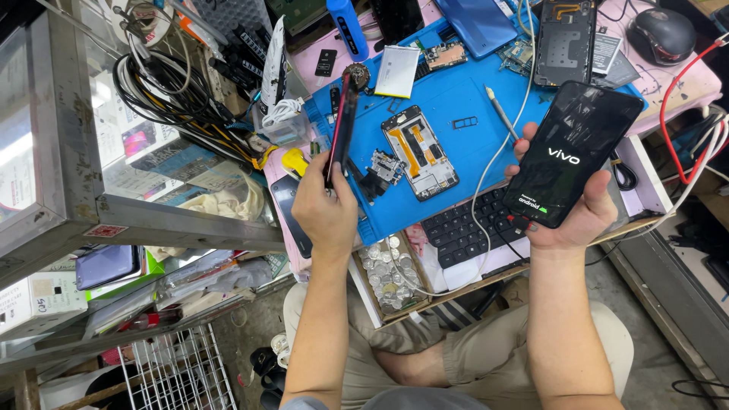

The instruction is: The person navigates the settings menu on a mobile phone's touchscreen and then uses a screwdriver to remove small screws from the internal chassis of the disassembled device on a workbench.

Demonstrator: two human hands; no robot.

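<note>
My right hand (577,216) holds a black smartphone (573,152) face up, its screen lit with white start-up lettering on black. A thin white cable (486,171) runs from near its lower end across the bench. My left hand (325,209) grips a second, thin phone (342,125) with a red edge, held edge-on and upright over the blue work mat (456,99). On the mat, between my hands, lies an opened phone frame (420,152) with its insides showing and orange flex cables.
A black keyboard (467,224) sits at the bench's front edge beside a tray of coins (387,273). Farther back lie a dismantled phone back (566,38), a blue phone cover (474,23), a battery (396,70), a mouse (662,32). Tangled cables (163,91) and a glass case (45,129) stand left.
</note>
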